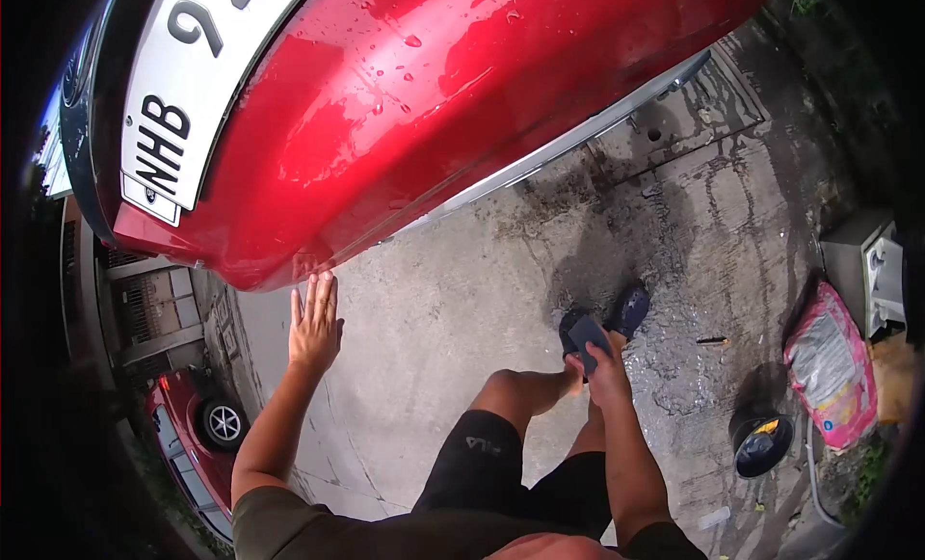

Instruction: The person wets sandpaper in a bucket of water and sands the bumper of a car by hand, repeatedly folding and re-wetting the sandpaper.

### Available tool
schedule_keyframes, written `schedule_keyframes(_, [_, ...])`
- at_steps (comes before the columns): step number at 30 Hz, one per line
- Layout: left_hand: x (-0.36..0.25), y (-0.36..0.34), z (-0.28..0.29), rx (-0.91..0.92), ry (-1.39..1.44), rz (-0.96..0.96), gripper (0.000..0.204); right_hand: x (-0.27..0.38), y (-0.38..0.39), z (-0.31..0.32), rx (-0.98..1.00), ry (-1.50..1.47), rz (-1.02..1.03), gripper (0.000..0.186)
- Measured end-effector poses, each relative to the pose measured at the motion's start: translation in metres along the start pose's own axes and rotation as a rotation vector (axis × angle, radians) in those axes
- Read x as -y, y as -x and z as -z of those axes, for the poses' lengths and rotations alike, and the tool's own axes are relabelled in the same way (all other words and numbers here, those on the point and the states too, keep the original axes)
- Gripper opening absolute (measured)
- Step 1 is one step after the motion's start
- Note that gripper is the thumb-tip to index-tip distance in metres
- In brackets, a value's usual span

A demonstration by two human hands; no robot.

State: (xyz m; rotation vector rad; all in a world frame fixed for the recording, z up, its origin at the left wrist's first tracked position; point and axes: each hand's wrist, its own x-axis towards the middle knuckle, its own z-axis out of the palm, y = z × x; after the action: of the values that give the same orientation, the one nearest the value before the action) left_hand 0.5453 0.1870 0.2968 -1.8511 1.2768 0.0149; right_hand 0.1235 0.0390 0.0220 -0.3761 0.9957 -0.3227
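Note:
A wet red car panel [385,126] with water drops on it fills the upper part of the view, with a white number plate [159,107] at its left. My left hand [316,327] is open, its fingers stretched out and its fingertips at the panel's lower edge; whether they touch it I cannot tell. Lower and to the right, my right hand [609,375] grips a flat dark grey-blue block [589,338] with rounded corners, held above my feet and away from the car. What the block is made of cannot be made out.
Dark clogs [631,311] are on my feet on the partly wet concrete [434,309]. A black bucket [764,449] stands at the right, near a pink-and-white sack [836,367], a grey box [858,261] and a hose [814,473]. Another red vehicle [188,444] is at the far left.

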Motion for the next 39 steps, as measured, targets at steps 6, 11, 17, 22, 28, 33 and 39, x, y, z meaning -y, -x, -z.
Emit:
schedule_keyframes(6, [-0.213, -0.065, -0.073, -0.136, 0.692, 0.049, 0.07, 0.034, -0.1, 0.008, -0.007, 0.402, -0.014, 0.044])
schedule_keyframes(11, [-0.407, -0.173, -0.066, -0.019, 1.092, -0.318, 0.049, 0.067, -0.147, 0.016, 0.209, 1.313, 0.298, 0.029])
schedule_keyframes(17, [-0.471, -0.263, -0.054, 0.03, 1.528, -0.505, 0.036, 0.115, -0.127, -0.005, -0.146, 1.297, 0.477, 0.022])
schedule_keyframes(22, [-0.444, -0.34, -0.06, -0.606, 1.604, -0.464, 0.028, 0.111, -0.126, 0.003, -0.167, 1.119, 1.071, 0.016])
schedule_keyframes(28, [-0.344, -0.326, -0.012, -0.993, 1.717, -0.301, 0.025, 0.117, -0.097, -0.002, -0.457, 0.792, 1.03, 0.014])
schedule_keyframes(33, [-0.247, -0.269, 0.035, -1.737, 1.001, -0.436, 0.071, 0.117, -0.091, -0.025, -0.56, 0.874, 1.095, 0.02])
schedule_keyframes(39, [-0.181, -0.281, 0.067, -2.025, 1.064, -0.126, 0.102, 0.102, -0.094, -0.052, -0.556, 1.06, 1.018, 0.022])
